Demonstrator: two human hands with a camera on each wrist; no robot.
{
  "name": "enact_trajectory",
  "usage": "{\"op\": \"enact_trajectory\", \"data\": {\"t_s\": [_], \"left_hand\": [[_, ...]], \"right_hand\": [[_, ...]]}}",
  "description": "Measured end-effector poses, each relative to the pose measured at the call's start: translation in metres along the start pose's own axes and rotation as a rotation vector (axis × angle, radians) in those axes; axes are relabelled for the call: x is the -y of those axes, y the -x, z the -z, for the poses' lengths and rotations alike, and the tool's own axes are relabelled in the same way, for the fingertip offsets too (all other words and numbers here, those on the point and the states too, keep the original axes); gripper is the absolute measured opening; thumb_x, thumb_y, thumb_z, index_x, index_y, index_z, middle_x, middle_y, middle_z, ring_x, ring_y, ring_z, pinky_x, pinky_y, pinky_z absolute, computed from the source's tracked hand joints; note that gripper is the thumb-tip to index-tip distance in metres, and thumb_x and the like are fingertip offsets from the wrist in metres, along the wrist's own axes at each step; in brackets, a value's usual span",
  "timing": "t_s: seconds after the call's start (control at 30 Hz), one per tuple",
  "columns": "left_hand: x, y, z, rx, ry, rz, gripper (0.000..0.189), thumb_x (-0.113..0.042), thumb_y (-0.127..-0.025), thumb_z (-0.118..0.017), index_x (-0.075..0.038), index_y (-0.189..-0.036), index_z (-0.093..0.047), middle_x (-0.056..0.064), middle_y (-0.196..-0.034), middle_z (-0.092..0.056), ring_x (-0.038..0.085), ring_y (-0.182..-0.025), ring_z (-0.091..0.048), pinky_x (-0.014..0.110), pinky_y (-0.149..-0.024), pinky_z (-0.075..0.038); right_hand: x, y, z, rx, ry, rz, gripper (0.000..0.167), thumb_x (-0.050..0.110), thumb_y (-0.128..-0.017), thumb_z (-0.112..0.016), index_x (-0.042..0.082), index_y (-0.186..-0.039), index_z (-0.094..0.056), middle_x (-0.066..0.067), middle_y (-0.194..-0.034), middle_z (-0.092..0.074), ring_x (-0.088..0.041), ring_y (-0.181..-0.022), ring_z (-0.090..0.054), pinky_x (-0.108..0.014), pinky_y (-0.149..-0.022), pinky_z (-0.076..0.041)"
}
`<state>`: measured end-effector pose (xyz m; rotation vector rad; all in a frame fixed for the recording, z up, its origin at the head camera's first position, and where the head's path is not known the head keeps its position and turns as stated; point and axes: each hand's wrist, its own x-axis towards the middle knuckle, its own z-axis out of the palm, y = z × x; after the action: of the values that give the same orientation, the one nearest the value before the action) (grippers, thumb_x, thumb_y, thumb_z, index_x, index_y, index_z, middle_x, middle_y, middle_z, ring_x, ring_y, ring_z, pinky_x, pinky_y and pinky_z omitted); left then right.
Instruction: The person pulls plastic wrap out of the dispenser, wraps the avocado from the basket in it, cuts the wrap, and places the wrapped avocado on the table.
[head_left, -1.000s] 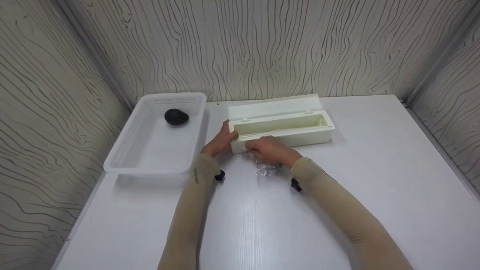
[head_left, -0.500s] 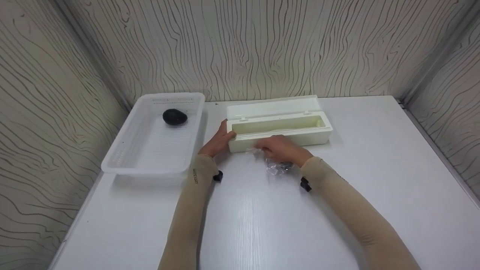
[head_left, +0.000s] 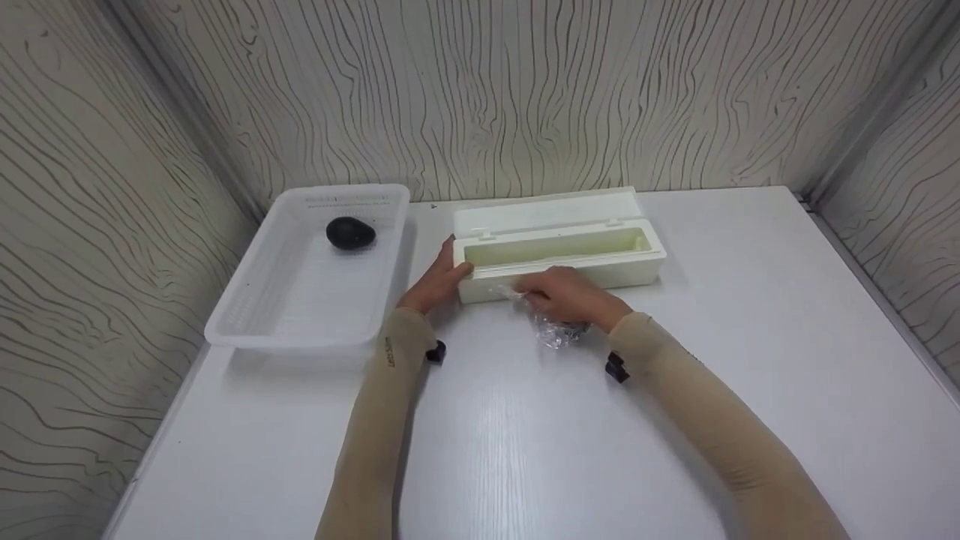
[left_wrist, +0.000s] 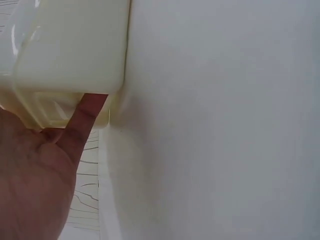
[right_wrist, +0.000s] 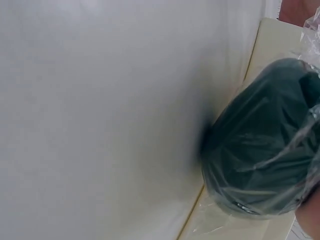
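Observation:
A long cream plastic box [head_left: 626,274], like a cling film dispenser, stands toward the back with its lid [head_left: 547,208] tipped back. My left hand [head_left: 433,285] grips its left end, thumb over the front rim; the left wrist view shows a finger against the end wall. In front of the box, my right hand [head_left: 566,294] holds a dark green avocado [right_wrist: 260,140] wrapped in clear cling film [head_left: 556,334]. Loose film sticks out past the fingertips toward the left. From the head view, that hand mostly covers the avocado.
A white plastic basket [head_left: 217,330] stands left of the box, with another dark avocado [head_left: 350,233] lying in it. Wood-grain patterned panels [head_left: 480,97] enclose the white table [head_left: 480,450] at the back and both sides.
My right hand has moved a little to the right along the box front with the wrapped avocado, and more loose film shows at its fingertips. My left hand has kept its grip on the box.

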<state>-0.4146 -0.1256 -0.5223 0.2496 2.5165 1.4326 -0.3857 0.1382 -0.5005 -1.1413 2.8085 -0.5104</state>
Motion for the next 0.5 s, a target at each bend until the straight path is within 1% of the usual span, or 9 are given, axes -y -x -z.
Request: {"op": "enact_trajectory", "data": {"t_s": [0.13, 0.27, 0.37, 0.43, 0.5], "left_hand": [[0.000, -0.002, 0.001, -0.009, 0.014, -0.008, 0.080, -0.036, -0.096, -0.045, -0.025, -0.157, 0.006, -0.002, -0.166, -0.001, 0.018, -0.154, 0.001, 0.042, -0.125, -0.001], [0.002, -0.003, 0.004, -0.030, -0.010, 0.004, 0.077, -0.041, -0.100, -0.041, -0.023, -0.157, 0.008, -0.002, -0.166, 0.004, 0.017, -0.154, 0.004, 0.040, -0.125, 0.001], [0.002, -0.003, 0.005, -0.030, -0.013, -0.001, 0.077, -0.045, -0.101, -0.040, -0.024, -0.157, 0.009, -0.002, -0.166, 0.005, 0.017, -0.153, 0.005, 0.039, -0.125, 0.001], [0.002, -0.002, 0.006, -0.031, -0.012, -0.012, 0.077, -0.047, -0.101, -0.039, -0.024, -0.157, 0.009, -0.001, -0.166, 0.004, 0.017, -0.154, 0.004, 0.040, -0.125, 0.000], [0.001, -0.001, 0.006, -0.034, -0.020, -0.028, 0.076, -0.049, -0.102, -0.038, -0.024, -0.157, 0.008, 0.000, -0.166, 0.002, 0.018, -0.154, 0.002, 0.040, -0.126, -0.001]], "right_hand": [[-0.004, 0.003, 0.003, -0.035, -0.044, 0.007, 0.020, 0.026, -0.098, -0.056, 0.019, -0.109, -0.071, 0.004, -0.081, -0.067, -0.010, -0.064, -0.051, -0.029, -0.064, -0.046], [-0.006, 0.008, 0.010, -0.037, -0.106, 0.011, 0.024, 0.033, -0.097, -0.059, 0.019, -0.112, -0.071, 0.005, -0.086, -0.068, -0.010, -0.069, -0.052, -0.029, -0.069, -0.048], [-0.008, 0.015, 0.018, -0.023, -0.152, -0.001, 0.034, 0.040, -0.095, -0.061, 0.017, -0.119, -0.068, 0.002, -0.095, -0.070, -0.012, -0.080, -0.058, -0.034, -0.080, -0.052], [-0.011, 0.021, 0.025, -0.008, -0.186, -0.021, 0.044, 0.045, -0.093, -0.062, 0.015, -0.125, -0.065, -0.002, -0.106, -0.071, -0.016, -0.092, -0.063, -0.039, -0.088, -0.053], [-0.013, 0.029, 0.032, 0.018, -0.207, -0.056, 0.055, 0.052, -0.090, -0.062, 0.017, -0.132, -0.061, -0.003, -0.117, -0.069, -0.018, -0.106, -0.064, -0.042, -0.096, -0.052]]}}
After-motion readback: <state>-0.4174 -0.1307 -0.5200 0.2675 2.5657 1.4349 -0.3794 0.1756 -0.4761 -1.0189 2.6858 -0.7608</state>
